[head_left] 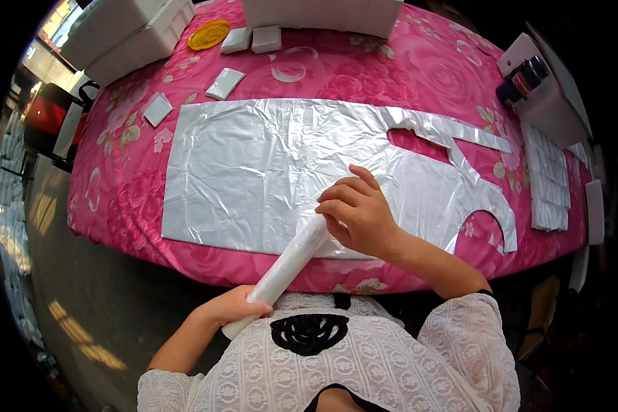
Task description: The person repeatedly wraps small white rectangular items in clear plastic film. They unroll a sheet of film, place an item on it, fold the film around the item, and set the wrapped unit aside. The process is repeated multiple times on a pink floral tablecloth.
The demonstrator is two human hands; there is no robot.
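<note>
Both hands grip a white foil roll [288, 264] at the near edge of the silver foil sheet [268, 175]. The left hand [235, 307] has its fingers wrapped round the lower end. The right hand [356, 216] pinches the top.

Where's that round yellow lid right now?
In the head view the yellow lid lies at the table's far left, on the pink flowered cloth, between the white foam boxes and two small white blocks.

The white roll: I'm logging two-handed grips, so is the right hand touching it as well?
Touching. The head view shows the right hand with its fingers closed over the upper end of the white roll, while the left hand grips the lower end.
</note>
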